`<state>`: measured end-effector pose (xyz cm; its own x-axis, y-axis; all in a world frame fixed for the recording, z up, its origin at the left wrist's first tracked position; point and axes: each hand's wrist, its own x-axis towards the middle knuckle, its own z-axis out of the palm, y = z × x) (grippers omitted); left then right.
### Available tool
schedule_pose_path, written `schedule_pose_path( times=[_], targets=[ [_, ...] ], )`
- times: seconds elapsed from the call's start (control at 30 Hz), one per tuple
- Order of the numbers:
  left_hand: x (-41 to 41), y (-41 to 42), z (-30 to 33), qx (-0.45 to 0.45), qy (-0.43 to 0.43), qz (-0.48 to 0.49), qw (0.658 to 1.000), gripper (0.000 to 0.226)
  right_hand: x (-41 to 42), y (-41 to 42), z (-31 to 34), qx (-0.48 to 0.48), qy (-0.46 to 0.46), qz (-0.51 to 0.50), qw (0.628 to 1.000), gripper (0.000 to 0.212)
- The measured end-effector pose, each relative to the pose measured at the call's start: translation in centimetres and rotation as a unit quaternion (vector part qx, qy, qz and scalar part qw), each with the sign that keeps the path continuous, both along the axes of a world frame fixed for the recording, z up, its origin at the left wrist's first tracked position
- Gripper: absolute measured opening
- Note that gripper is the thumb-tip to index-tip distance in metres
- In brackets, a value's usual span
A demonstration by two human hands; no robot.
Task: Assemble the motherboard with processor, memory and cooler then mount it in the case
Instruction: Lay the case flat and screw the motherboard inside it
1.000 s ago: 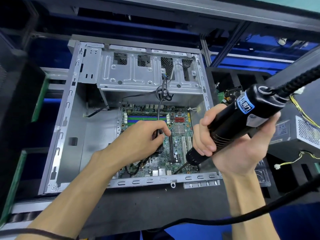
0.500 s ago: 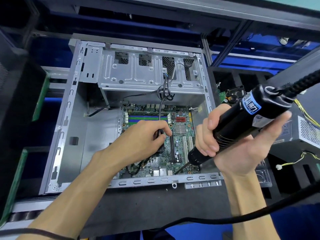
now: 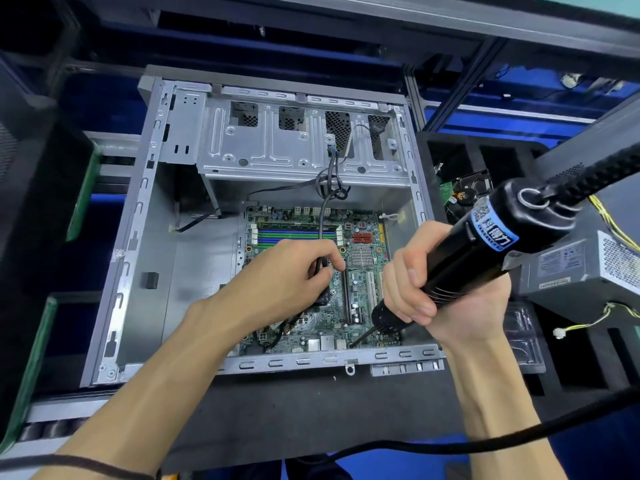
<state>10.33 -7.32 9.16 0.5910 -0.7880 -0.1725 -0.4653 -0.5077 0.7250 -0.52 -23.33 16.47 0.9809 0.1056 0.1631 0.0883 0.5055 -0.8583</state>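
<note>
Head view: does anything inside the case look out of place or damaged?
Nothing looks damaged. One oddity: a loose black cable hangs from the drive cage across the motherboard, and the left hand holds it aside while the right hand works the electric screwdriver.

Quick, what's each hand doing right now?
Left hand: fingers curled round a black cable over the green motherboard.
Right hand: gripping the black electric screwdriver.

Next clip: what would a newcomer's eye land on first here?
Probably the black electric screwdriver, gripped in the right hand, its bit angled down onto the near right corner of the green motherboard. That board lies inside the open grey case, where the left hand holds a black cable.
</note>
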Motion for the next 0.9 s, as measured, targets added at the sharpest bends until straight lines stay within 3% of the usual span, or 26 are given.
schedule_pose_path(
  times=[0.17, 0.33, 0.6, 0.87, 0.9],
  targets=[
    [0.0, -0.1, 0.2, 0.002, 0.001, -0.003, 1.0, 0.017, 0.1, 0.1, -0.1, 0.002, -0.006, 0.013, 1.0, 0.031],
    [-0.1, 0.0, 0.2, -0.003, 0.003, -0.001, 1.0, 0.017, 0.1, 0.0, -0.2, -0.021, -0.001, -0.003, 1.0, 0.064],
    [-0.1, 0.0, 0.1, 0.01, -0.01, -0.005, 1.0, 0.016, -0.3, 0.0, -0.4, 0.005, -0.009, -0.005, 1.0, 0.046],
    [-0.2, 0.0, 0.2, -0.017, 0.003, -0.009, 1.0, 0.016, -0.5, -0.3, 0.6, -0.013, 0.021, -0.048, 0.999, 0.085],
    [-0.2, 0.0, 0.2, -0.025, 0.002, -0.008, 1.0, 0.016, -0.7, -0.3, 1.1, 0.003, 0.023, -0.074, 0.997, 0.083]
  ],
)
